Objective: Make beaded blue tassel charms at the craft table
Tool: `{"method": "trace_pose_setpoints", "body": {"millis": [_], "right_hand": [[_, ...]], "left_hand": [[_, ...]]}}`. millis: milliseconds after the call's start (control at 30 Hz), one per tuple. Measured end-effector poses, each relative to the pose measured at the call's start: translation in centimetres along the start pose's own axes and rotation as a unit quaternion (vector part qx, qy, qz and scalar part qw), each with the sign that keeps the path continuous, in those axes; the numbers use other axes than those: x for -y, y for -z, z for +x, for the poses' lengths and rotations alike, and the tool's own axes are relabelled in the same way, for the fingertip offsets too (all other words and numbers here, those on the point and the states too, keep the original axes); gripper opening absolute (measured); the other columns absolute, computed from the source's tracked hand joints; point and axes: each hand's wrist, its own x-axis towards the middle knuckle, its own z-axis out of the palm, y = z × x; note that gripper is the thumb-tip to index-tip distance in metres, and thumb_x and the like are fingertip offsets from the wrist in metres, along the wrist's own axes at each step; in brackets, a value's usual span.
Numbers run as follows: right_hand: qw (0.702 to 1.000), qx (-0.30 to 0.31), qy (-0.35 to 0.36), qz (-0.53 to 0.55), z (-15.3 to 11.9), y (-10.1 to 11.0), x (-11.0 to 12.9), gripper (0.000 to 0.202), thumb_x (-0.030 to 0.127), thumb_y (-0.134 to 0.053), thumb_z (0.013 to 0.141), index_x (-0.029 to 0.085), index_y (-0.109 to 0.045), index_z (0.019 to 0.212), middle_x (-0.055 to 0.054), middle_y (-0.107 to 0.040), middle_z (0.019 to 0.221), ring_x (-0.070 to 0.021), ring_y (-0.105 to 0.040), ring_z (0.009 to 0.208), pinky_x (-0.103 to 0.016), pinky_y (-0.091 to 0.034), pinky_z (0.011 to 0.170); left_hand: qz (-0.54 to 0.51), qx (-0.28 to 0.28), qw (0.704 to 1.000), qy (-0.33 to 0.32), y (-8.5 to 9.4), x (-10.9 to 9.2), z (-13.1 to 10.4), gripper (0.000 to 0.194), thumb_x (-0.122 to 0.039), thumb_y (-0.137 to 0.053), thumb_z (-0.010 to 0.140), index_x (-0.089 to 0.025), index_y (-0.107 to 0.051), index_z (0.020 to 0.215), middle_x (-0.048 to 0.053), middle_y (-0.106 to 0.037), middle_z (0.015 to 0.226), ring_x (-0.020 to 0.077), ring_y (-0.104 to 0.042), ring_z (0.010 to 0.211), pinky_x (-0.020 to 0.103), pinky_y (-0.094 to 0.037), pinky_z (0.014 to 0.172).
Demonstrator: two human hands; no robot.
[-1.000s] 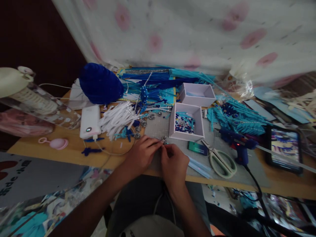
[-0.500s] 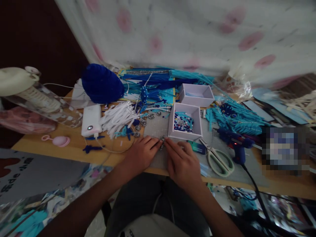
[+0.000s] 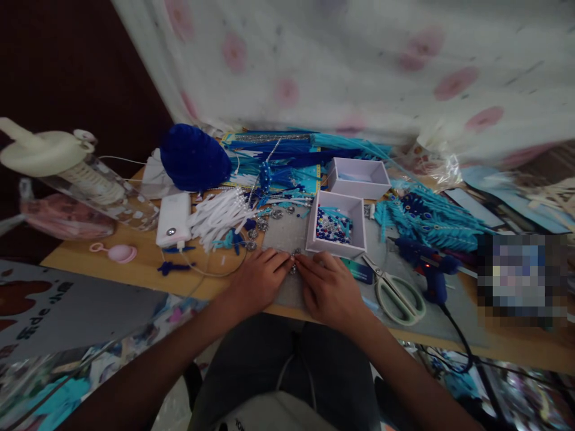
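Head view: fine work on one silvery piece (image 3: 293, 267)

The left hand (image 3: 260, 278) and right hand (image 3: 330, 286) meet at the piece, on or just above the grey mat (image 3: 287, 230) that covers part of the wooden counter (image 3: 135, 275). Both hands' fingers are drawn narrow, tips at the silvery piece — whether they pinch it or merely press, one cannot tell. Something so small probably handles best with one hand steadying it low while the other makes slight adjustments.

Counted: two pale boxes (image 3: 336, 245), one pair of scissors (image 3: 397, 293), one glue gun (image 3: 429, 266), one white power bank (image 3: 174, 216) — but the nearer box's beads (image 3: 330, 226) are too many to number.
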Motion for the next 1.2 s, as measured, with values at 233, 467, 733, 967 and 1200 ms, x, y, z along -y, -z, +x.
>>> {"method": "trace_pose_setpoints", "body": {"millis": [233,467,733,967,1200], "right_hand": [[0.999,0.007,0.014,-0.03,0.4,0.6,0.1,0.039,0.015,-0.059,0.086,0.006,-0.069,0.123,-0.009,-0.069,0.13,-0.0302,-0.05,0.102,-0.044,-0.042,0.083],[0.998,0.015,0.028,-0.061,0.3,0.5,0.2,0.038,0.013,-0.059,0.088,0.005,-0.067,0.123,-0.01,-0.067,0.132,-0.0301,-0.048,0.102,-0.043,-0.039,0.082],[0.997,0.042,0.026,-0.065,0.7,0.6,0.2,0.036,0.014,-0.06,0.086,0.008,-0.068,0.121,-0.011,-0.068,0.129,-0.0288,-0.048,0.099,-0.043,-0.037,0.08],[0.991,0.077,0.058,-0.097,1.8,0.8,0.9,0.021,0.016,-0.065,0.082,0.01,-0.075,0.1,-0.015,-0.071,0.112,-0.0288,-0.048,0.094,-0.044,-0.038,0.078],[0.992,0.078,0.047,-0.085,1.7,0.9,0.8,0.026,0.018,-0.062,0.084,0.009,-0.074,0.106,-0.015,-0.071,0.117,-0.0296,-0.051,0.097,-0.045,-0.041,0.08]], "left_hand": [[-0.12,-0.084,0.989,0.01,-0.1,-0.5,-0.7,0.036,-0.011,-0.049,0.093,-0.006,-0.063,0.126,0.014,-0.071,0.118,0.0253,-0.058,0.104,0.044,-0.053,0.095],[-0.127,-0.075,0.989,0.011,0.3,-0.8,-1.1,0.035,-0.014,-0.051,0.094,-0.005,-0.064,0.125,0.017,-0.069,0.122,0.0258,-0.054,0.108,0.044,-0.053,0.097],[-0.054,-0.056,0.997,0.017,0.3,-1.3,-1.2,0.033,-0.019,-0.05,0.096,-0.008,-0.065,0.124,0.016,-0.067,0.125,0.0286,-0.053,0.112,0.047,-0.051,0.094],[-0.015,-0.023,1.0,0.004,0.1,-1.5,-1.2,0.035,-0.022,-0.048,0.098,-0.008,-0.062,0.128,0.014,-0.069,0.124,0.0272,-0.058,0.111,0.042,-0.047,0.094],[-0.038,-0.011,0.999,0.006,0.1,-1.5,-1.4,0.039,-0.023,-0.046,0.098,-0.004,-0.06,0.13,0.017,-0.067,0.126,0.0288,-0.057,0.111,0.045,-0.049,0.094]]}}
